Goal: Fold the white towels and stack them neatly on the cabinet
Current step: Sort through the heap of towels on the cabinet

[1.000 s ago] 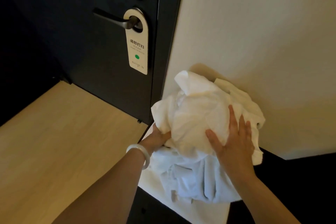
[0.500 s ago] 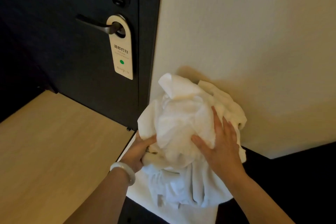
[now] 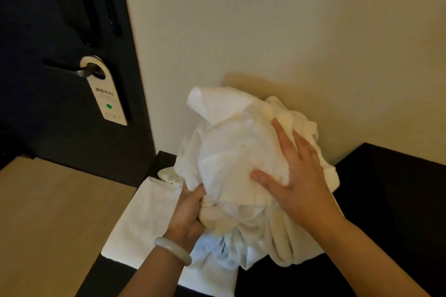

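crumpled white towel bundle (image 3: 241, 152) heaped on the dark cabinet top (image 3: 386, 188), dead ahead between both hands. left hand (image 3: 190, 212) clamped on its lower-left fold; right hand (image 3: 296, 176) flat, fingers spread, pressing its right face. no clear long axis.

My left hand (image 3: 190, 210) low, fingers curled, grips towel bundle (image 3: 231, 152) from under. My right hand (image 3: 299, 176) flat against its side, fingers spread, thumb apart, pressing.
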`<action>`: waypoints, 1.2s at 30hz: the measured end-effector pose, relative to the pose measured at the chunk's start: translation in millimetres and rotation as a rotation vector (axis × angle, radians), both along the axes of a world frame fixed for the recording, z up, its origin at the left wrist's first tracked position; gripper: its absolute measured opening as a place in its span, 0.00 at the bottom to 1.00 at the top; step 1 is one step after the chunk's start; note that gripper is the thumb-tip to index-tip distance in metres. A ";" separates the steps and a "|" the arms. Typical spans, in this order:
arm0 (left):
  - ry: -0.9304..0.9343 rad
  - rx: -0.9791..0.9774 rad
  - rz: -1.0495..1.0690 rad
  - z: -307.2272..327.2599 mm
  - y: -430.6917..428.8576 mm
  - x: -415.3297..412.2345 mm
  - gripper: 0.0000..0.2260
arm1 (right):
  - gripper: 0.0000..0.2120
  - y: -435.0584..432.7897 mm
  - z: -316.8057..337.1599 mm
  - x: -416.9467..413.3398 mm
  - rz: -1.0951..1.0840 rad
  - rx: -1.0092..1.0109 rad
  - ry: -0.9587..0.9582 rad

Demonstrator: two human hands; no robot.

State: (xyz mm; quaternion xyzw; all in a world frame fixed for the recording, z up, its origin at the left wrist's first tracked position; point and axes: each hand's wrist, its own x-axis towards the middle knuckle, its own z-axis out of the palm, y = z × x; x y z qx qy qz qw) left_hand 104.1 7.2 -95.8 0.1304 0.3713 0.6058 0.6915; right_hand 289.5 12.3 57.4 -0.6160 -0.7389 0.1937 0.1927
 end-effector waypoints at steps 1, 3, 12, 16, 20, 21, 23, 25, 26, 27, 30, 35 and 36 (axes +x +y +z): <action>-0.035 0.013 -0.026 9.8 -0.2 15.8 0.32 | 0.41 -1.4 14.5 14.2 -0.002 0.047 -0.011; -0.068 0.041 -0.086 20.5 3.9 46.1 0.38 | 0.41 -0.5 34.9 42.7 -0.015 0.167 -0.018; 0.226 -0.405 -0.258 -93.0 -9.9 91.9 0.21 | 0.45 9.0 -138.7 123.2 -0.091 -0.475 -0.152; 0.246 -0.434 -0.301 -96.8 5.3 84.7 0.23 | 0.46 17.2 -168.9 130.0 -0.201 -0.448 -0.077; 0.859 -0.409 -0.317 -64.0 24.1 99.2 0.31 | 0.46 20.0 -164.1 130.3 -0.174 -0.464 -0.078; 1.034 -0.309 -0.246 -53.1 25.7 102.8 0.32 | 0.45 18.9 -163.6 129.2 -0.175 -0.465 -0.075; 1.256 0.025 -0.227 -30.3 26.1 116.8 0.34 | 0.43 19.7 -161.3 127.9 -0.195 -0.414 -0.123; 1.426 0.262 -0.429 -22.8 26.2 135.4 0.34 | 0.41 23.8 -159.7 128.3 -0.242 -0.294 -0.212; 1.497 0.322 -0.532 -27.1 26.5 142.1 0.32 | 0.41 25.8 -161.0 128.6 -0.258 -0.256 -0.238; 1.543 0.349 -0.600 -34.4 28.4 145.5 0.31 | 0.41 26.7 -163.9 127.9 -0.267 -0.251 -0.249; 1.576 0.337 -0.614 -61.6 36.0 143.6 0.29 | 0.36 27.8 -179.3 119.0 -0.277 -0.321 -0.227; 1.566 0.341 -0.569 -77.9 43.8 140.0 0.28 | 0.35 40.8 -192.1 112.8 -0.289 -0.295 -0.210; 1.555 0.335 -0.580 -75.9 44.1 139.5 0.28 | 0.35 41.0 -191.4 113.8 -0.290 -0.296 -0.204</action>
